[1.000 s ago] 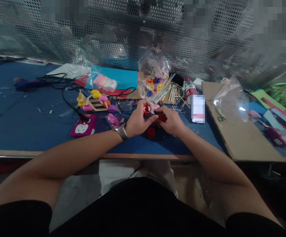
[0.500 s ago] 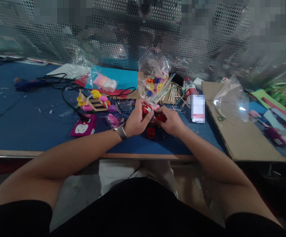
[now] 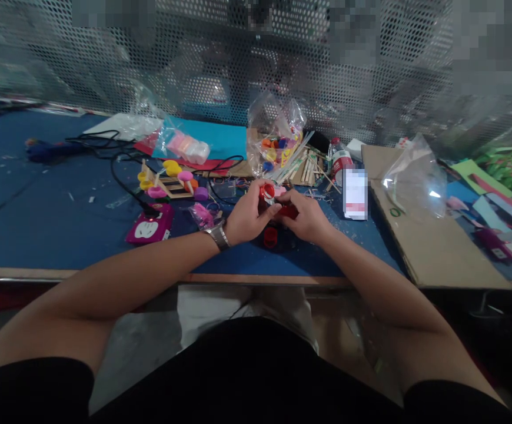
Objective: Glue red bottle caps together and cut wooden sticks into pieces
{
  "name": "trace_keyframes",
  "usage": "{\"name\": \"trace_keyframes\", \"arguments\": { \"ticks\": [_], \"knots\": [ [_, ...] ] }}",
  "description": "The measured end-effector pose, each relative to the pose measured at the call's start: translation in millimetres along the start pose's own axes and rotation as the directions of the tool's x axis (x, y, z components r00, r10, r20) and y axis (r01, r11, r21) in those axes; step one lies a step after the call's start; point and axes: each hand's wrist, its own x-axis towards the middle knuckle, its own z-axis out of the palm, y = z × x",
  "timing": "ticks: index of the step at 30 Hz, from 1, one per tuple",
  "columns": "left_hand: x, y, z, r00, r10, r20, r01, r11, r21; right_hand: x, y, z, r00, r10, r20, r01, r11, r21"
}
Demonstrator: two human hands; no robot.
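Note:
At the middle of the blue table, my left hand (image 3: pixel 247 219) is closed with thumb and fingers around a red bottle cap (image 3: pixel 266 190), its round open side partly showing. Close beside it, my right hand (image 3: pixel 308 218) pinches a small red object (image 3: pixel 288 211) that is mostly covered by the fingers, so its kind is unclear. A whitish bit shows between the two hands, too small to name. Just below them lies another red cap (image 3: pixel 271 237) on a dark, partly see-through surface.
A purple power strip (image 3: pixel 150 227) and a stick frame with coloured caps (image 3: pixel 174 182) stand left. Behind are a clear bag of coloured pieces (image 3: pixel 276 144), wooden sticks (image 3: pixel 309 166) and a red-labelled bottle (image 3: pixel 341 159). A phone (image 3: pixel 355 194) and cardboard (image 3: pixel 436 247) lie right.
The red cap in my left hand has turned and shifted slightly upward, and the left thumb has moved a little lower. My right hand has barely moved.

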Motion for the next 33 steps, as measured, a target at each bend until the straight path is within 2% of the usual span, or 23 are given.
{"name": "trace_keyframes", "arguments": {
  "ticks": [17, 33],
  "knots": [
    [2.1, -0.6, -3.0, 0.998, -0.008, 0.057, 0.009, 1.0, -0.016, 0.4, -1.0, -0.7, 1.0, -0.001, 0.016, 0.001, 1.0, -0.005],
    [1.4, 7.0, -4.6, 0.998, -0.049, 0.025, 0.05, 0.998, -0.033, 1.9, 1.2, -1.1, 0.999, 0.002, -0.034, -0.002, 1.0, 0.024]
  ]
}}
